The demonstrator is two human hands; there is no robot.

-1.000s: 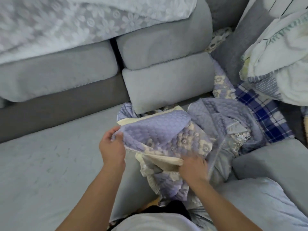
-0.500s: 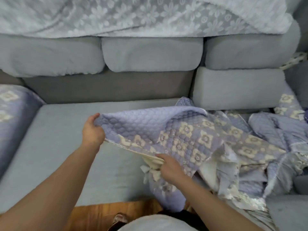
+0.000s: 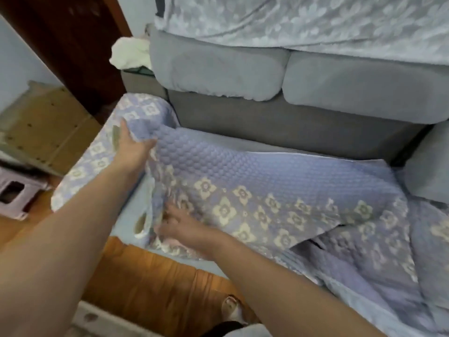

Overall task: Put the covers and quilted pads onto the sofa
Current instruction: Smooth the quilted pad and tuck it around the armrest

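Both forearms are bare to the bottom of the view, with no sleeves, watch or rings showing on the left hand (image 3: pixel 131 152) or the right hand (image 3: pixel 187 227). Below, a light-coloured sandal (image 3: pixel 230 308) covers one foot, beside dark clothing (image 3: pixel 226 328) and a pale garment edge (image 3: pixel 247 332).

Soft daylight, motion blur, edges warped.
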